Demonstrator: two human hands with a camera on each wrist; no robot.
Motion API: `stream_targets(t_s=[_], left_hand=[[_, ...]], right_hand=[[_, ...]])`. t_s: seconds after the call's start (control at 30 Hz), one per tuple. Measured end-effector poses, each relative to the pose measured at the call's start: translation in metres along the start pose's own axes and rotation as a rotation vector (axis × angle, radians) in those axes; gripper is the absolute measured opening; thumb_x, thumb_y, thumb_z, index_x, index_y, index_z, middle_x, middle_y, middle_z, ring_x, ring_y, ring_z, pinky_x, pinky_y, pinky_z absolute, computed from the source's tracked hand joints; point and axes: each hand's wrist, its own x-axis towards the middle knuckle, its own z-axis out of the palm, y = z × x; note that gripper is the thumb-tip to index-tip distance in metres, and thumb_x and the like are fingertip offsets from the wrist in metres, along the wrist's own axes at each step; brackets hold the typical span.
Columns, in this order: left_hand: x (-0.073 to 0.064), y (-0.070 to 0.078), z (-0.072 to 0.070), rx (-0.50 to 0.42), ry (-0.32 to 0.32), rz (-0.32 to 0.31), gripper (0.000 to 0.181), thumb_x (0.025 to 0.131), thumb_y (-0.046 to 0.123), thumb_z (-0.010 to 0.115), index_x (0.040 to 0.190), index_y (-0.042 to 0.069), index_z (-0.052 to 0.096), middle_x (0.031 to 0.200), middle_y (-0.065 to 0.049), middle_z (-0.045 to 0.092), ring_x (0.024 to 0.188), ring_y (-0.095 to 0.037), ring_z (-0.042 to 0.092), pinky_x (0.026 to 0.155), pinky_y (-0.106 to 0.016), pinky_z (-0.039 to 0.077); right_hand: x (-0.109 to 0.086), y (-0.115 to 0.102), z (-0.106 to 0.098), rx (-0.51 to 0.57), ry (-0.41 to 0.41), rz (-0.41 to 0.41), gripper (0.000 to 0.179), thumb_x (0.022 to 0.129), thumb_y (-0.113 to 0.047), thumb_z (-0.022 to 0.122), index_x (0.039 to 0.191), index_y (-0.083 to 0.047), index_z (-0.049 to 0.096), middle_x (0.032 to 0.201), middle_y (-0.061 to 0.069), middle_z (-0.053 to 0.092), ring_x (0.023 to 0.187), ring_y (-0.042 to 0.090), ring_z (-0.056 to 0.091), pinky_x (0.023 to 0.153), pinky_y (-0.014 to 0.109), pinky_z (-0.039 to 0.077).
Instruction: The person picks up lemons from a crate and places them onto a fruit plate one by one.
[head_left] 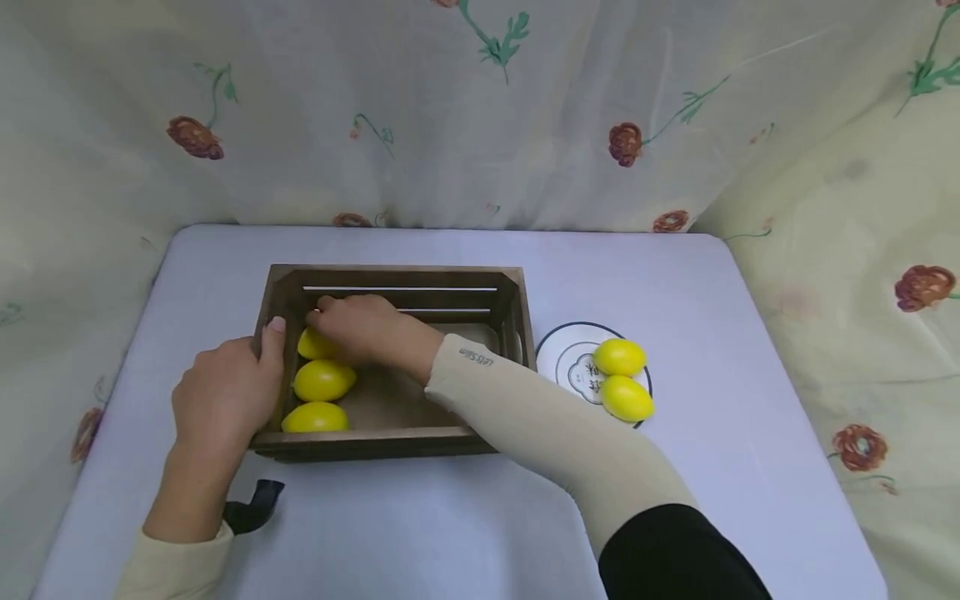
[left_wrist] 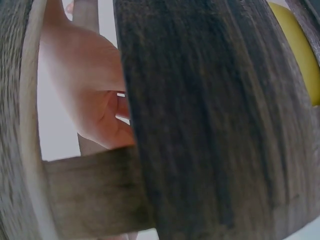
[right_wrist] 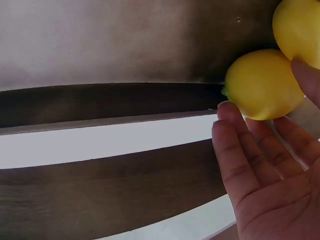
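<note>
A brown slatted wooden crate (head_left: 397, 444) stands on the table, with three yellow lemons in a row along its left side. My left hand (head_left: 228, 385) grips the crate's left wall, thumb over the rim. Inside the crate, my right hand (head_left: 369, 327) is over the far lemon (head_left: 315, 344) and partly hides it. In the right wrist view the fingers are loosely extended around this lemon (right_wrist: 262, 85), fingertips right at its side and the thumb at its other edge. The middle lemon (head_left: 324, 381) and near lemon (head_left: 315, 417) lie closer to me.
Right of the crate is a white round plate (head_left: 557, 354) with a dark rim line, bearing two lemons (head_left: 621, 357). A black curved strap or cord (head_left: 258, 506) shows beside the left wrist. Flowered curtain (head_left: 420, 108) surrounds the white table (head_left: 420, 533).
</note>
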Motion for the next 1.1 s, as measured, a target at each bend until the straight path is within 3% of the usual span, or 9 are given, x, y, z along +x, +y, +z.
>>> stream_targets(t_s=[0.23,0.37,0.5,0.67,0.77,0.93,1.1], left_hand=[[0.000,-0.001,-0.005,-0.001,0.047,0.046,0.081,0.111,0.055,0.022,0.096,-0.011,0.065,0.081,-0.028,0.065,0.062,-0.042,0.062,0.044,-0.044,0.046],[-0.002,-0.002,-0.006,0.010,0.082,0.076,0.070,0.112,0.047,0.030,0.102,-0.016,0.059,0.079,-0.031,0.062,0.059,-0.044,0.060,0.043,-0.047,0.047],[0.000,-0.002,-0.008,0.050,0.058,0.096,0.062,0.113,0.037,0.035,0.107,-0.021,0.054,0.076,-0.034,0.060,0.056,-0.044,0.059,0.042,-0.048,0.046],[0.007,0.002,-0.009,0.056,-0.002,0.074,0.060,0.113,0.032,0.032,0.108,-0.024,0.054,0.086,-0.040,0.061,0.066,-0.052,0.062,0.049,-0.056,0.051],[0.010,0.006,-0.006,0.021,0.017,0.064,0.062,0.113,0.031,0.029,0.109,-0.025,0.055,0.094,-0.044,0.061,0.073,-0.057,0.064,0.052,-0.060,0.052],[0.010,0.010,0.000,0.001,0.051,0.057,0.064,0.113,0.033,0.028,0.108,-0.024,0.057,0.093,-0.043,0.062,0.072,-0.057,0.064,0.051,-0.060,0.052],[0.005,0.013,0.002,-0.015,0.058,0.052,0.065,0.113,0.035,0.027,0.107,-0.022,0.058,0.092,-0.041,0.063,0.072,-0.057,0.064,0.050,-0.059,0.051]], right_hand=[[0.003,-0.008,-0.003,-0.051,0.002,0.015,0.039,0.108,-0.025,0.058,0.146,-0.019,0.058,0.132,0.005,0.059,0.093,0.014,0.065,0.076,0.032,0.057],[0.006,-0.016,-0.001,-0.121,-0.017,0.012,0.039,0.110,-0.026,0.054,0.148,-0.020,0.056,0.141,0.006,0.055,0.091,0.013,0.064,0.073,0.029,0.058],[0.005,-0.022,-0.001,-0.170,-0.025,0.000,0.039,0.111,-0.023,0.053,0.150,-0.019,0.054,0.140,0.006,0.055,0.088,0.011,0.062,0.071,0.025,0.057],[0.004,-0.021,-0.001,-0.179,-0.030,0.003,0.037,0.110,-0.023,0.054,0.147,-0.019,0.055,0.131,0.003,0.061,0.092,0.010,0.062,0.075,0.025,0.056],[0.003,-0.019,0.000,-0.163,-0.032,0.009,0.037,0.111,-0.024,0.051,0.147,-0.018,0.054,0.128,0.002,0.065,0.098,0.011,0.064,0.078,0.027,0.056],[0.000,-0.015,0.003,-0.173,-0.021,0.036,0.037,0.113,-0.032,0.045,0.145,-0.016,0.054,0.125,0.001,0.068,0.101,0.011,0.066,0.078,0.028,0.057],[-0.004,-0.013,0.005,-0.213,-0.014,0.038,0.034,0.111,-0.030,0.050,0.142,-0.017,0.057,0.122,0.002,0.068,0.098,0.012,0.067,0.077,0.029,0.057]])
